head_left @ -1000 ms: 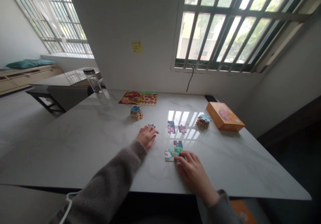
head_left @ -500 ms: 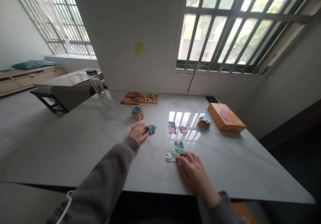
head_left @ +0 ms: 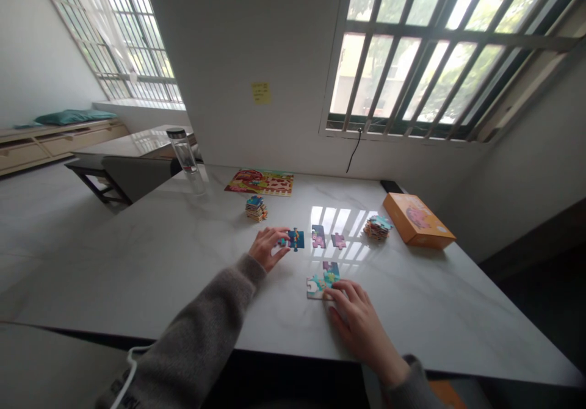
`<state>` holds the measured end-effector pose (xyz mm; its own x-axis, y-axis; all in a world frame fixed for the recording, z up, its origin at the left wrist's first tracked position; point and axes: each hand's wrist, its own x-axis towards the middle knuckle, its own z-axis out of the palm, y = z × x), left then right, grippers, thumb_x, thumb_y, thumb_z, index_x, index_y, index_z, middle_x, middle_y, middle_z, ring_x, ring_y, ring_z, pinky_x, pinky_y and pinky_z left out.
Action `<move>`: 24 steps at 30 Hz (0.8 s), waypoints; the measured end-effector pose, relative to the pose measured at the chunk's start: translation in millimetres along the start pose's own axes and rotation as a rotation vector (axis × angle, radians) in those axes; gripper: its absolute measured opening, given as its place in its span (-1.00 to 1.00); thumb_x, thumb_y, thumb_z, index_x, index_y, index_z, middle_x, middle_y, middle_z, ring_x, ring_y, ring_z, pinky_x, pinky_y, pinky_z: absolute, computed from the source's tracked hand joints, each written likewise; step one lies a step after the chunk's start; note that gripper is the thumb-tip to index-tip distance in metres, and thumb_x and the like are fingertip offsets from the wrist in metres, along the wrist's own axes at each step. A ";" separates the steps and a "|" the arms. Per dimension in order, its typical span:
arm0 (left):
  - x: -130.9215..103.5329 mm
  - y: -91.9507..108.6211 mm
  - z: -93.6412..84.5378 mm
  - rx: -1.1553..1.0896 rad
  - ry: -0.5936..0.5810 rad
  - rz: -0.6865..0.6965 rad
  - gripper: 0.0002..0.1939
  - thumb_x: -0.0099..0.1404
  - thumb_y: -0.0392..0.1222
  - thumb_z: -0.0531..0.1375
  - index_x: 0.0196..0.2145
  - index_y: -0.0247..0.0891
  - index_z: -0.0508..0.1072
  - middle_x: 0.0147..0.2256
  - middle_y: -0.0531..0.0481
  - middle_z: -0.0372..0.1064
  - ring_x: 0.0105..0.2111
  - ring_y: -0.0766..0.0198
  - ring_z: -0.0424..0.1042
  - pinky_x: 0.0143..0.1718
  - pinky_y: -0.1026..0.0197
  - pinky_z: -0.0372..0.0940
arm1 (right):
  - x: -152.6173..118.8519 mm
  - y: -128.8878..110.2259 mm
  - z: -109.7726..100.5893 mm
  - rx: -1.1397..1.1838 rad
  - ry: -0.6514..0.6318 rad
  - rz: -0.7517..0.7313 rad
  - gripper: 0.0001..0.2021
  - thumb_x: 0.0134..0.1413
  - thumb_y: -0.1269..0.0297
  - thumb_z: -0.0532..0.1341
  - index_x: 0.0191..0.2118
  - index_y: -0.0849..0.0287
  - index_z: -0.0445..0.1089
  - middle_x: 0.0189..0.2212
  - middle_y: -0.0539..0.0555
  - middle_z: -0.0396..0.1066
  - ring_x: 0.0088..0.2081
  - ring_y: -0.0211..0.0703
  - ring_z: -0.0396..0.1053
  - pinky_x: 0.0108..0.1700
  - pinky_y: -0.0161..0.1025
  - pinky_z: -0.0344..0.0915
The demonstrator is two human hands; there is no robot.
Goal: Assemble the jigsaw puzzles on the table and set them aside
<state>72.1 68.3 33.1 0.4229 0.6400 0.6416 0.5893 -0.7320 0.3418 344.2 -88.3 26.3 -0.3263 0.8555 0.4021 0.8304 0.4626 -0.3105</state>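
My left hand (head_left: 269, 247) pinches a dark blue jigsaw piece (head_left: 297, 238) with a yellow-orange figure, just above the table; another colourful piece shows partly behind its fingers. My right hand (head_left: 354, 311) rests low on the table, its fingertips on the lower right edge of a few joined jigsaw pieces (head_left: 315, 286) in teal, white and purple. Beyond them lie a purple piece pair or strip (head_left: 318, 237) and a single pink-purple piece (head_left: 339, 240), apart from each other.
One stack of pieces (head_left: 256, 209) stands behind my left hand, another stack (head_left: 378, 228) at the right. An orange box (head_left: 419, 221) lies beside that one. At the back are a farm picture sheet (head_left: 260, 182), a dark flat object (head_left: 390, 187) and a glass bottle (head_left: 184, 151).
My left hand has moved slightly right, and the dark blue piece now shows at its fingertips. My right hand stays on the joined pieces. The whole view has shifted a little.
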 end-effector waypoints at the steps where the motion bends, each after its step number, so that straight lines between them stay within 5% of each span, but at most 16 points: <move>1: -0.1 3.4 1.8 -0.020 -0.020 0.011 -0.86 0.37 -0.13 0.20 -0.15 -0.17 0.43 0.05 -0.09 0.46 -0.07 0.12 0.41 0.00 0.03 0.21 | 2.5 -1.2 -2.1 0.007 0.011 -0.011 -0.67 0.24 0.40 0.15 0.09 0.01 0.36 0.04 0.17 0.37 0.08 0.07 0.29 0.07 0.04 0.34; 10: 0.0 15.8 6.1 -0.131 -0.057 0.017 -0.85 0.36 -0.13 0.21 -0.12 -0.15 0.42 0.06 -0.12 0.45 0.01 0.10 0.43 0.12 -0.06 0.21 | 85.3 6.2 -24.9 0.294 0.013 -0.020 -0.61 0.28 0.34 0.11 0.20 0.05 0.26 -0.05 0.16 0.42 -0.01 0.00 0.36 0.08 0.05 0.33; 17: 0.2 15.8 6.5 -0.212 0.043 0.032 -0.83 0.34 -0.07 0.26 -0.17 -0.16 0.42 -0.01 -0.13 0.46 -0.08 0.13 0.46 0.02 -0.02 0.33 | 138.0 14.7 12.1 0.731 -0.130 0.100 -0.41 0.20 0.25 0.16 0.31 0.16 0.04 -0.37 -0.04 0.34 -0.37 -0.22 0.33 -0.29 -0.22 0.33; 20: -0.9 13.0 8.4 -0.203 0.072 0.024 -0.80 0.31 -0.04 0.28 -0.19 -0.17 0.43 -0.08 -0.13 0.44 -0.13 0.15 0.45 -0.06 0.03 0.37 | 145.6 14.5 26.1 0.903 -0.074 0.150 -0.44 0.20 0.18 0.16 0.27 0.18 0.09 -0.50 -0.13 0.21 -0.47 -0.26 0.23 -0.42 -0.29 0.23; 24: -1.6 13.1 8.9 -0.143 0.067 0.034 -0.81 0.28 -0.04 0.29 -0.23 -0.17 0.46 -0.22 -0.08 0.43 -0.15 0.12 0.44 -0.03 0.00 0.35 | 145.0 20.2 32.0 0.898 0.047 0.187 -0.62 0.20 0.10 0.20 0.05 0.17 0.31 -0.48 -0.08 0.28 -0.44 -0.25 0.27 -0.39 -0.28 0.26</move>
<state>85.3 59.8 30.5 0.3907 0.6010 0.6973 0.4698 -0.7816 0.4104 299.3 52.6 50.8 -0.1867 0.9334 0.3064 0.1983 0.3412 -0.9188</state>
